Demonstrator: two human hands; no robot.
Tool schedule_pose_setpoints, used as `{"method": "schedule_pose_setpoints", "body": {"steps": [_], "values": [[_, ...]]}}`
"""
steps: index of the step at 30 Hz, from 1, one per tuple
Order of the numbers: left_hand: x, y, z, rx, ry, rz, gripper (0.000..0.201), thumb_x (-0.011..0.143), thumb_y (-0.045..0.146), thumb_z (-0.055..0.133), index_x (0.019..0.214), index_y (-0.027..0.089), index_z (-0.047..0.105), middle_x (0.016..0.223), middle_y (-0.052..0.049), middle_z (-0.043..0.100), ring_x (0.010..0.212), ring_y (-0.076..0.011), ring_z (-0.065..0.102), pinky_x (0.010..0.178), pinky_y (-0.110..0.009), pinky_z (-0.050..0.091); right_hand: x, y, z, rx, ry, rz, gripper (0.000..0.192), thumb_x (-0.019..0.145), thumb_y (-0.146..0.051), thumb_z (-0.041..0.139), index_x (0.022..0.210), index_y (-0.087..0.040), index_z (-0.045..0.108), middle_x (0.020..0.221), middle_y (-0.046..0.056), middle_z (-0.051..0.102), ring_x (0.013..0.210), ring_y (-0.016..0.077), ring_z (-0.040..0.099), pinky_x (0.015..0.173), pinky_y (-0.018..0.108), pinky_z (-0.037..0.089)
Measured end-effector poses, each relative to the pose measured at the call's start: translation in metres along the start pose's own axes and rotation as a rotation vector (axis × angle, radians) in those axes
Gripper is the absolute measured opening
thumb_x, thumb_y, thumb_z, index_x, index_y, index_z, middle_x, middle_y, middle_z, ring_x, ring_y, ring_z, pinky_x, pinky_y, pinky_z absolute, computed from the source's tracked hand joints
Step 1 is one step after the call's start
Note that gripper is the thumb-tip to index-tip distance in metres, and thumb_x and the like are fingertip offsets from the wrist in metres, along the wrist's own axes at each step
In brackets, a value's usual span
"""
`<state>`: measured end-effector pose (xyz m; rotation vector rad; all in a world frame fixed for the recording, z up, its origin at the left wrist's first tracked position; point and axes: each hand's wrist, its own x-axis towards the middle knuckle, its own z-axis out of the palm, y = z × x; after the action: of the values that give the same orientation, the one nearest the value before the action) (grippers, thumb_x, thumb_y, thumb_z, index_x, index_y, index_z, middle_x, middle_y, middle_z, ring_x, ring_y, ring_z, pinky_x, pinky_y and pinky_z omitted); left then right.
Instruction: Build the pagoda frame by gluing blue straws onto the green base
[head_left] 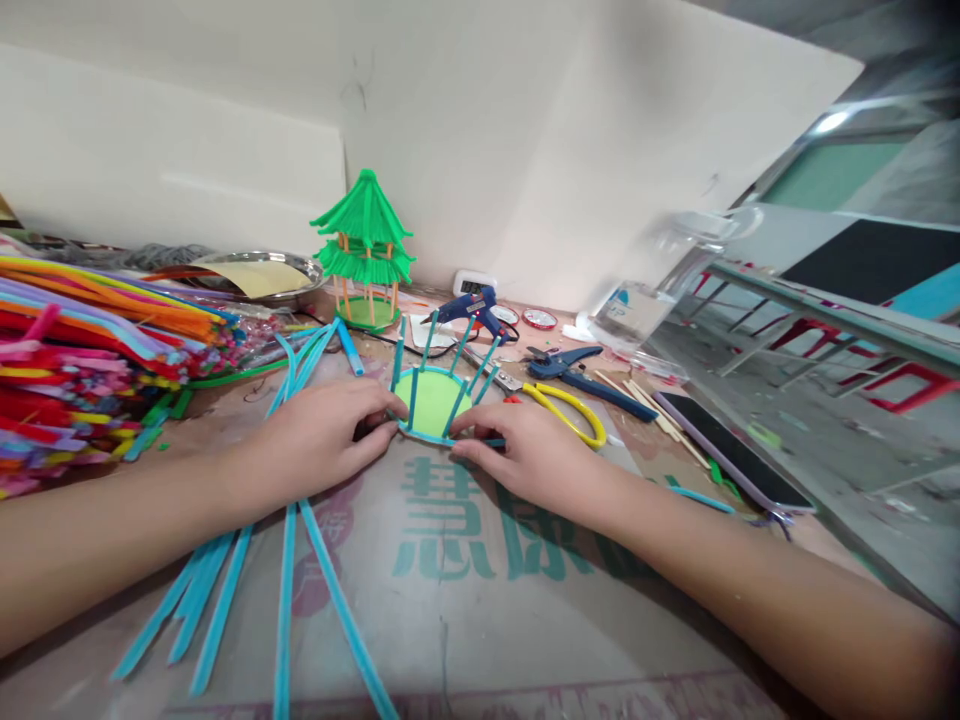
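Note:
A green paper disc (431,400) lies on the cardboard sheet (465,600), ringed by a blue pipe cleaner, with several blue pipe cleaner posts (414,392) standing up around its edge. My left hand (319,440) rests palm down at the disc's left rim, its fingertips touching the blue ring. On the right rim, my right hand (529,455) pinches the blue pipe cleaner end (487,441) against the disc. Several loose blue pipe cleaners (285,590) lie under my left forearm.
A heap of coloured pipe cleaners (90,350) fills the left. Behind stand a green pavilion model (366,250), a blue glue gun (472,308), blue pliers (574,368), yellow-handled scissors (570,410) and wooden sticks (660,410). A phone (731,450) lies right, by a glass pane.

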<state>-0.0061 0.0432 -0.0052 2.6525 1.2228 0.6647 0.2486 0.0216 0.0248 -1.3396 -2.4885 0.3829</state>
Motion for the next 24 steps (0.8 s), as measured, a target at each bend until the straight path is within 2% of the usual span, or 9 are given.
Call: {"method": "schedule_pose_setpoints", "body": {"steps": [7, 11, 15, 24], "values": [[0.000, 0.001, 0.000, -0.034, -0.045, 0.011, 0.032, 0.098, 0.044, 0.049, 0.101, 0.021, 0.071, 0.093, -0.004, 0.071, 0.090, -0.0226, 0.064, 0.077, -0.034, 0.045, 0.003, 0.006, 0.006, -0.005, 0.070, -0.036, 0.014, 0.093, -0.025, 0.065, 0.098, -0.022, 0.078, 0.090, 0.001, 0.079, 0.076, 0.0136, 0.068, 0.068, 0.024, 0.042], [0.001, 0.001, -0.001, -0.054, -0.058, -0.016, 0.032, 0.098, 0.044, 0.048, 0.101, 0.021, 0.071, 0.098, -0.004, 0.072, 0.093, -0.0231, 0.065, 0.079, -0.034, 0.044, 0.005, 0.012, 0.012, -0.027, 0.109, -0.112, 0.015, 0.095, -0.024, 0.064, 0.098, -0.020, 0.078, 0.090, 0.002, 0.079, 0.077, 0.0136, 0.069, 0.070, 0.024, 0.043], [0.002, 0.000, 0.000, -0.046, -0.052, -0.046, 0.030, 0.098, 0.041, 0.048, 0.098, 0.021, 0.070, 0.094, -0.004, 0.072, 0.088, -0.0225, 0.064, 0.075, -0.033, 0.043, 0.005, 0.013, 0.018, -0.086, 0.172, -0.181, 0.016, 0.096, -0.023, 0.062, 0.098, -0.019, 0.077, 0.091, 0.003, 0.079, 0.080, 0.0144, 0.070, 0.071, 0.024, 0.043], [0.004, -0.003, 0.005, -0.067, -0.002, -0.029, 0.024, 0.097, 0.036, 0.050, 0.093, 0.021, 0.069, 0.082, -0.002, 0.067, 0.077, -0.0189, 0.060, 0.068, -0.029, 0.040, 0.003, 0.006, 0.021, -0.153, 0.213, -0.190, 0.013, 0.096, -0.024, 0.064, 0.098, -0.020, 0.076, 0.090, 0.002, 0.079, 0.076, 0.0141, 0.070, 0.067, 0.025, 0.041]]}}
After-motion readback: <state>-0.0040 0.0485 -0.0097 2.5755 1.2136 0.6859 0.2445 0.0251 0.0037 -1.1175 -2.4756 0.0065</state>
